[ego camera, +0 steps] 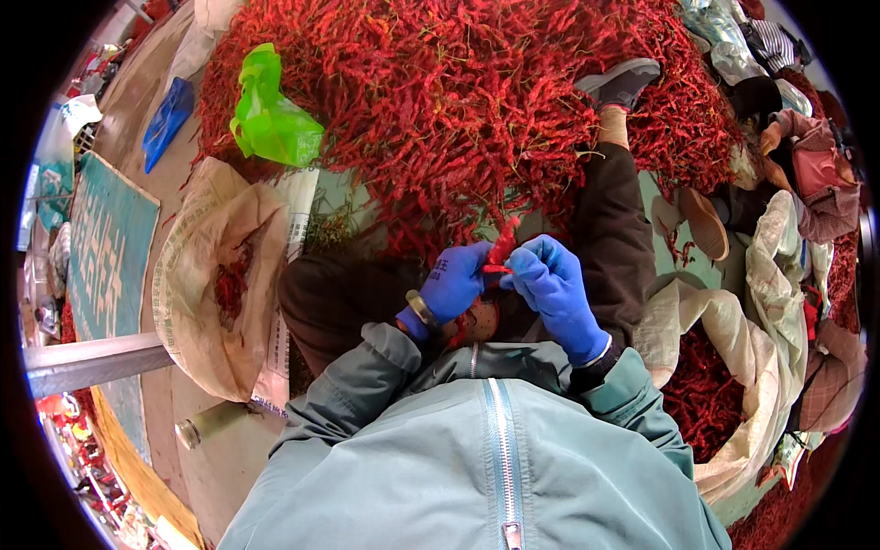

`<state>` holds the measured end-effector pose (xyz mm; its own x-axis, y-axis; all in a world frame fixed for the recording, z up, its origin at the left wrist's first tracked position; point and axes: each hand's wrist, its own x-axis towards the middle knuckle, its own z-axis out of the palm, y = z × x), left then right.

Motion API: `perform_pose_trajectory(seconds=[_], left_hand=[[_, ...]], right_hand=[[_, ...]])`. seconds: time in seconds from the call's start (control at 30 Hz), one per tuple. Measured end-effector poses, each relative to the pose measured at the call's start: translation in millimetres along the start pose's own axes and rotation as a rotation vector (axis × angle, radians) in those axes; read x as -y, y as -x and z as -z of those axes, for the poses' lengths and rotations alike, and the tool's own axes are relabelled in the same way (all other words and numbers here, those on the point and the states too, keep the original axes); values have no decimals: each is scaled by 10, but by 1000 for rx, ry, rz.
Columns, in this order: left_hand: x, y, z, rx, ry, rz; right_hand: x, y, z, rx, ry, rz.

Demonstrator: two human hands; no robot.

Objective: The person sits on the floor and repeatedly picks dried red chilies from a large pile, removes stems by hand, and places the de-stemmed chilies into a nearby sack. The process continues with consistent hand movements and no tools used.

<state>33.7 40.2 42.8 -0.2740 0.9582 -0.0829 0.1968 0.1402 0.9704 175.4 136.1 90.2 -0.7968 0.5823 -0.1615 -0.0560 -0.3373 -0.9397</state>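
Note:
My left hand (454,278), in a blue glove with a bracelet at the wrist, holds red chilli peppers (505,240) over my lap. One pepper sticks up from the grip and another points sideways towards my other hand. My right hand (550,282), also gloved in blue, has its fingertips pinched at the end of that sideways pepper; the stem itself is too small to make out. Beyond both hands spreads a large heap of red chilli peppers (440,103), with some loose ones reaching close to my lap.
Woven sacks holding chillies stand to my left (192,289) and right (763,412). A green plastic bag (275,124) lies on the heap's edge. A metal bar (96,361) and a flask (206,426) are at left. Another person (811,172) sits at right. My leg (612,234) stretches into the heap.

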Motion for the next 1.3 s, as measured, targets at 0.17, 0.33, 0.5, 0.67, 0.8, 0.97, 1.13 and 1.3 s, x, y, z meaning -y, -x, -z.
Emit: perform_pose_trajectory(seconds=[0.17,0.33,0.5,0.67,0.8,0.97,1.13,1.3], left_hand=[[127,-36,17,-87,13,-95],[342,-117,-12,-169,-374,-192],[704,-146,310,-234,-283,53],[374,15,513,-201,557,273],[-88,66,100,45,696,170],[-178,3,-9,56,419,-222],[-178,58,-225,-111,694,-97],[-256,85,-261,-231,279,-265]], right_hand=[[178,103,-71,-47,-270,-183],[84,55,150,-191,57,-40],[145,118,208,-391,336,369],[165,65,389,-166,-419,298],[42,0,62,-176,-237,227],[-49,43,11,-260,67,164],[-253,1,32,-221,308,366],[-292,-24,62,-182,292,274]])
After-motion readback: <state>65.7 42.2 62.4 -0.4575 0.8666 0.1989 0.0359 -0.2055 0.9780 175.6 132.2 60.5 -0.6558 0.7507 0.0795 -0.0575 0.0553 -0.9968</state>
